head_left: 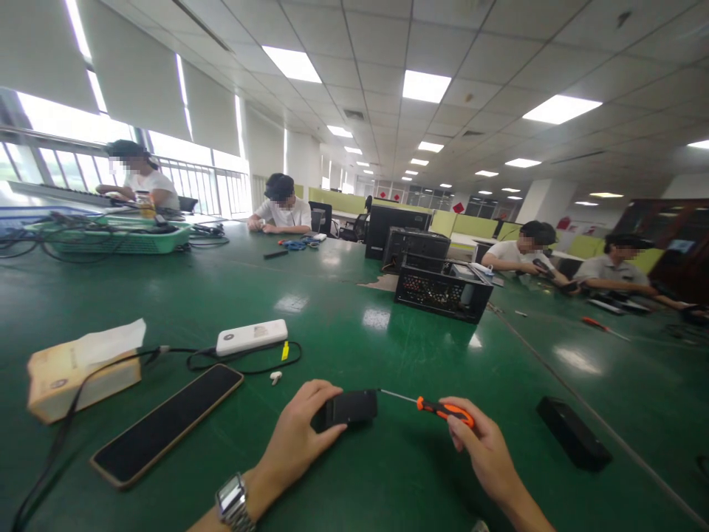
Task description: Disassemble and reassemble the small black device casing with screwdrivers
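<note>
at the green table (pixel 332 284), the left hand (pixel 296 432) grasps the black box (pixel 357 406), best braced, while the right hand (pixel 484 442) grips the screwdriver (pixel 435 407), tip near the box's end, best kept straight.

A dark-screened phone (pixel 168 425) lies near a tissue pack (pixel 108 385).

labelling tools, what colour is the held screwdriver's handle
The screwdriver handle is orange and black, head view.

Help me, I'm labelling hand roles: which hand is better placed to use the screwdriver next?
Right, probably: the right hand grips the screwdriver, its tip near the black box, which the left hand holds.
</note>
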A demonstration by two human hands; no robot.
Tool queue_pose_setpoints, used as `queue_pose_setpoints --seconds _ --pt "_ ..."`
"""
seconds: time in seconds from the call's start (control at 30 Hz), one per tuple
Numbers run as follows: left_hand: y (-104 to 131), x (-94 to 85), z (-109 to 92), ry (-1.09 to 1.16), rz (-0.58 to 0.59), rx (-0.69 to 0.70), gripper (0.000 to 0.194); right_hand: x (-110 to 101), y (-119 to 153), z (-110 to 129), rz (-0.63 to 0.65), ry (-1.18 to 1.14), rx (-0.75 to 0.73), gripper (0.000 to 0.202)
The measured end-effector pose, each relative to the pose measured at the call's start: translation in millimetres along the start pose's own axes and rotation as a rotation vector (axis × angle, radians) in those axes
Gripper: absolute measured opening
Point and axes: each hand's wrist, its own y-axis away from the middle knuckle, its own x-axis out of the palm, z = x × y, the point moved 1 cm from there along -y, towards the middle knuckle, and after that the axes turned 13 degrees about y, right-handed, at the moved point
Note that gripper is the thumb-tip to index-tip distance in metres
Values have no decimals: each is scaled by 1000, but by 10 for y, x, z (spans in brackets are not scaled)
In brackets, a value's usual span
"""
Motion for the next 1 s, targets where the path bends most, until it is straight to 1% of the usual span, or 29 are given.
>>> queue_pose_setpoints --seconds 0.17,0.3,0.47,0.8,1.0 --pt "25 22 12 -17 4 59 37 61 62 149 -7 74 -67 40" --pt "33 23 -9 -11 19 49 36 36 58 177 -19 148 -106 37" --pt "33 17 -9 10 23 39 37 0 67 219 -4 277 -208 28" --pt "48 16 -26 12 36 45 37 -31 77 236 -67 345 -247 25" --pt "42 26 -61 19 56 42 36 -73 102 323 -119 411 -406 23"
